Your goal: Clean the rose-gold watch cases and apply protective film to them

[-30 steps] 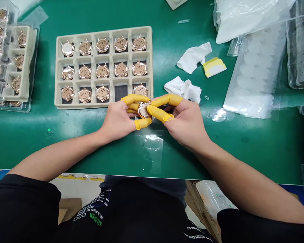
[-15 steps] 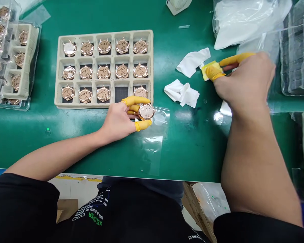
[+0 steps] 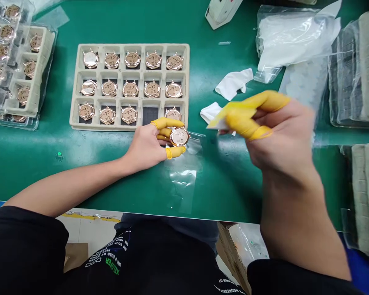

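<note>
My left hand (image 3: 153, 141), with yellow finger cots on, grips a rose-gold watch case (image 3: 178, 136) by its edges, back side up. Just behind it lies a beige compartment tray (image 3: 75, 92) of similar watch cases; one compartment in its front row shows only a dark pad (image 3: 150, 116). To the right and raised above the table, my right hand (image 3: 273, 123), also in yellow finger cots, pinches a small yellow-and-white piece (image 3: 219, 121), blurred by motion. Under the left fingertips a clear plastic film (image 3: 183, 180) rests on the green table (image 3: 117, 184).
Crumpled white cloths (image 3: 232, 84) lie beyond my right hand. Farther back are a bag of white cloths (image 3: 285, 41) and a white box (image 3: 223, 12). Stacked clear trays (image 3: 344, 86) and beige trays (image 3: 364, 196) stand at right, more filled watch trays (image 3: 33, 92) at left.
My right hand has moved left and nearer to me, carrying the yellow-and-white piece toward the watch case. My left hand keeps the watch case in nearly the same spot. The view has shifted slightly.
</note>
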Motion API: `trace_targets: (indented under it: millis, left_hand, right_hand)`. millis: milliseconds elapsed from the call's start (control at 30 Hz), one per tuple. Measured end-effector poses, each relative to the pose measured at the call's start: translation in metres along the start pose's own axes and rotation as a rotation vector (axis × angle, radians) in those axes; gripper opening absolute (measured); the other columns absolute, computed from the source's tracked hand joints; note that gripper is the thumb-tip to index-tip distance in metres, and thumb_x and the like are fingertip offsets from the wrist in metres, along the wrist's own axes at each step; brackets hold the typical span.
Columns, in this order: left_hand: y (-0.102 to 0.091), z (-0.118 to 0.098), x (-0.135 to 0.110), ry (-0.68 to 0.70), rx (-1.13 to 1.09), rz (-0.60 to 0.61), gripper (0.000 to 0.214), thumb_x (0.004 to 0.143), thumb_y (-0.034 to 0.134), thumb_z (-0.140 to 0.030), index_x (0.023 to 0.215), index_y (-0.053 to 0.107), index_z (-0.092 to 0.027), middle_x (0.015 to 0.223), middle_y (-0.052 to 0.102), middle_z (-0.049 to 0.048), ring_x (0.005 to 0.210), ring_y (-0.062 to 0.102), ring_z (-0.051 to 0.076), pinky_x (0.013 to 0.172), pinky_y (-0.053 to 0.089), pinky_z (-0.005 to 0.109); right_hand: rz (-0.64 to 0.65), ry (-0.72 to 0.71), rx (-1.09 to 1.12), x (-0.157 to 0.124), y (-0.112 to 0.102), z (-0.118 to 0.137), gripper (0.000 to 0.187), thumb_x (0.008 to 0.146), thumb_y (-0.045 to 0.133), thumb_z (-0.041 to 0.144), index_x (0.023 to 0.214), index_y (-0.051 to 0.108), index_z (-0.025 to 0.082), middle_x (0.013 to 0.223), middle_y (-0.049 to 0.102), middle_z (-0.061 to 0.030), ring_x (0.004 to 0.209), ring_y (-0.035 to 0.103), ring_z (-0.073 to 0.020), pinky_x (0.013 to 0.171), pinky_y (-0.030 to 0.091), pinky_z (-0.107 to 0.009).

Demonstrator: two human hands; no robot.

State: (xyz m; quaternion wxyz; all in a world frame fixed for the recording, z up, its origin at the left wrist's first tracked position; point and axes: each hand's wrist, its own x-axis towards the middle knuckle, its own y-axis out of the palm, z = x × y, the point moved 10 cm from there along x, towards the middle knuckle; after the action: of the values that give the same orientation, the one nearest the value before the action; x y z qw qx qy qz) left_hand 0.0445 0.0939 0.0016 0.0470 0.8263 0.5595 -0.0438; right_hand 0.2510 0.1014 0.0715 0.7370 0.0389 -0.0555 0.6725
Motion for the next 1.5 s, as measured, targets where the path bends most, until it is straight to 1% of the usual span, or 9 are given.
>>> trace_targets:
  millis: [100, 233, 333, 500, 700, 767, 933, 1300, 1500]
  left_hand:
    - [0.001, 0.001, 0.000, -0.011, -0.016, 0.003, 0.058, 0.063, 0.090, -0.014, 0.120, 0.075, -0.015, 0.100, 0.084, 0.0052, 0.090, 0.081, 0.017, 0.085, 0.069, 0.027]
    - [0.001, 0.003, 0.000, -0.023, -0.015, 0.001, 0.059, 0.063, 0.088, -0.012, 0.120, 0.075, -0.015, 0.100, 0.084, 0.0051, 0.087, 0.081, 0.016, 0.082, 0.068, 0.027]
    - [0.001, 0.003, 0.000, -0.018, -0.028, -0.001, 0.059, 0.062, 0.089, -0.012, 0.120, 0.075, -0.015, 0.102, 0.084, 0.0054, 0.087, 0.081, 0.016, 0.081, 0.068, 0.025]
    - [0.002, 0.000, 0.000, 0.002, -0.041, 0.002, 0.056, 0.063, 0.089, -0.013, 0.118, 0.075, -0.014, 0.101, 0.083, 0.0044, 0.087, 0.081, 0.015, 0.081, 0.068, 0.024]
    - [0.003, 0.002, -0.001, -0.007, -0.040, 0.010, 0.058, 0.064, 0.089, -0.009, 0.120, 0.074, -0.015, 0.097, 0.082, 0.0039, 0.086, 0.080, 0.015, 0.082, 0.068, 0.025]
    - [0.002, 0.002, -0.001, 0.003, -0.026, 0.008, 0.058, 0.065, 0.089, -0.009, 0.121, 0.074, -0.015, 0.097, 0.082, 0.0033, 0.086, 0.080, 0.015, 0.081, 0.067, 0.025]
    - [0.002, 0.002, -0.001, 0.021, -0.015, 0.000, 0.057, 0.063, 0.089, -0.009, 0.118, 0.075, -0.014, 0.092, 0.081, 0.0018, 0.080, 0.078, 0.014, 0.077, 0.067, 0.024]
    - [0.001, 0.001, -0.002, 0.020, -0.074, -0.002, 0.060, 0.061, 0.093, -0.017, 0.118, 0.077, -0.013, 0.096, 0.083, 0.0038, 0.084, 0.080, 0.016, 0.082, 0.069, 0.027]
    - [-0.001, 0.002, -0.001, -0.026, -0.016, -0.024, 0.059, 0.060, 0.091, -0.017, 0.118, 0.077, -0.015, 0.078, 0.078, -0.0003, 0.067, 0.073, 0.012, 0.064, 0.062, 0.023]
  right_hand:
    - [0.134, 0.045, -0.057, -0.015, 0.028, -0.001, 0.043, 0.060, 0.105, 0.036, 0.084, 0.071, 0.022, 0.077, 0.075, -0.0008, 0.072, 0.076, -0.0177, 0.066, 0.064, -0.031]
    - [0.186, 0.035, -0.121, -0.024, 0.035, -0.001, 0.044, 0.070, 0.100, 0.038, 0.103, 0.074, 0.026, 0.084, 0.073, 0.0004, 0.067, 0.071, -0.0165, 0.062, 0.063, -0.033]
    - [0.232, 0.026, -0.140, -0.028, 0.042, 0.000, 0.027, 0.079, 0.093, 0.044, 0.087, 0.074, 0.026, 0.084, 0.072, -0.0005, 0.070, 0.070, -0.0177, 0.067, 0.063, -0.036]
    - [0.225, -0.030, -0.180, -0.030, 0.044, 0.001, 0.037, 0.071, 0.099, 0.040, 0.088, 0.070, 0.025, 0.084, 0.071, 0.0003, 0.071, 0.065, -0.0161, 0.066, 0.054, -0.033]
    - [0.277, -0.374, -0.594, -0.042, 0.057, 0.023, 0.012, 0.094, 0.072, 0.027, 0.087, 0.064, 0.023, 0.077, 0.063, -0.0028, 0.067, 0.057, -0.0169, 0.060, 0.043, -0.034]
    - [0.286, -0.493, -0.739, -0.047, 0.064, 0.027, 0.007, 0.094, 0.063, 0.021, 0.087, 0.060, 0.023, 0.081, 0.063, -0.0063, 0.072, 0.058, -0.0193, 0.060, 0.042, -0.035]
    - [0.340, -0.477, -0.824, -0.049, 0.076, 0.010, 0.022, 0.084, 0.057, 0.014, 0.104, 0.060, 0.022, 0.107, 0.074, -0.0115, 0.094, 0.071, -0.0255, 0.072, 0.054, -0.038]
    - [0.207, -0.320, -0.750, -0.041, 0.063, -0.009, 0.022, 0.081, 0.060, 0.014, 0.100, 0.061, 0.025, 0.088, 0.074, -0.0061, 0.075, 0.069, -0.0226, 0.065, 0.054, -0.037]
    - [0.083, -0.738, -0.756, -0.055, 0.060, 0.029, 0.029, 0.087, 0.061, 0.007, 0.104, 0.073, 0.027, 0.089, 0.069, -0.0075, 0.084, 0.067, -0.0236, 0.068, 0.054, -0.040]
